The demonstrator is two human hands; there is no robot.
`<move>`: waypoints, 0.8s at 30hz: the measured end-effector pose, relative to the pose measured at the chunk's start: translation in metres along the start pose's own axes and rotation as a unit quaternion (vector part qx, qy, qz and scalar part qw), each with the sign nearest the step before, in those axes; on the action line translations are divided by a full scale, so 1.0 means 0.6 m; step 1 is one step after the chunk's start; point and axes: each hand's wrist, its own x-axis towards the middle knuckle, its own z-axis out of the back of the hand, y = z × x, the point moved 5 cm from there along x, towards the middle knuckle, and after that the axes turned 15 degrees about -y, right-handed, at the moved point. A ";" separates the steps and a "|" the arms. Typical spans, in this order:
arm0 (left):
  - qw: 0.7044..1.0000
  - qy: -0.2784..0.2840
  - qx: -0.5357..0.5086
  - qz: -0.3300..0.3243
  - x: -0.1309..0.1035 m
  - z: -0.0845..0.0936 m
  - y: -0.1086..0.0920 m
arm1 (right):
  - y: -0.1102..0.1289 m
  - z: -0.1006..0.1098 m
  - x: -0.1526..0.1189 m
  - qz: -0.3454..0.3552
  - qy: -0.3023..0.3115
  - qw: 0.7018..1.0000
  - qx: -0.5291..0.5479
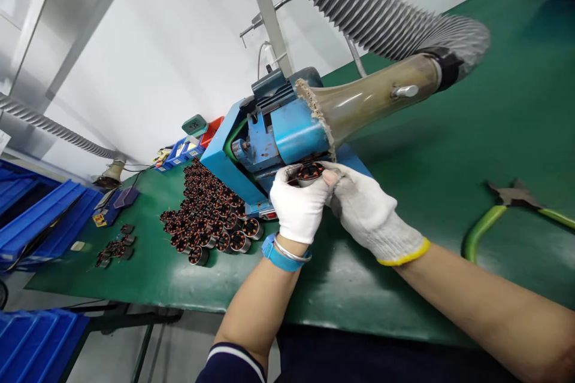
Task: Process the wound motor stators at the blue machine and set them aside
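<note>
My left hand [300,206], in a white glove with a blue band at the wrist, is closed round a black and copper motor coil [309,172]. My right hand [363,203], in a knitted glove with a yellow cuff, is closed at the coil's right side, its bare thumb tip against it. Both hands are at the front of a blue machine [299,131], just below its rounded blue cover. The fingertips behind the coil are partly hidden. Many similar coils [211,221] stand in a dense group left of my left hand.
Green-handled pliers [514,197] lie on the green table [449,299] at the right. A clear funnel [377,96] joins a grey hose [381,18] above. Further left are a small coil group [115,249] and blue trays [49,221].
</note>
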 end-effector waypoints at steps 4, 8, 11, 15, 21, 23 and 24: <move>1.000 -0.007 -0.013 -0.004 -0.001 -0.002 0.000 | 0.015 -0.004 -0.003 0.005 0.015 1.000 -0.011; 1.000 -0.009 -0.008 -0.016 -0.002 -0.005 0.003 | 0.025 -0.001 -0.006 0.014 0.024 0.999 -0.029; 1.000 -0.015 -0.001 -0.026 -0.004 -0.006 0.003 | 0.025 0.003 -0.005 0.022 0.028 0.999 -0.034; 0.999 -0.028 0.013 -0.031 -0.008 -0.003 0.003 | 0.009 0.006 0.000 0.026 0.033 0.999 -0.002; 1.000 -0.023 0.007 -0.021 -0.005 -0.007 0.003 | -0.009 0.001 0.006 -0.007 0.035 0.999 0.026; 1.000 -0.015 0.001 -0.010 -0.005 -0.008 0.005 | -0.003 0.001 0.002 -0.011 0.027 0.999 0.019; 1.000 -0.016 0.005 -0.008 -0.006 -0.005 0.006 | 0.002 0.002 -0.002 -0.006 0.022 1.000 0.011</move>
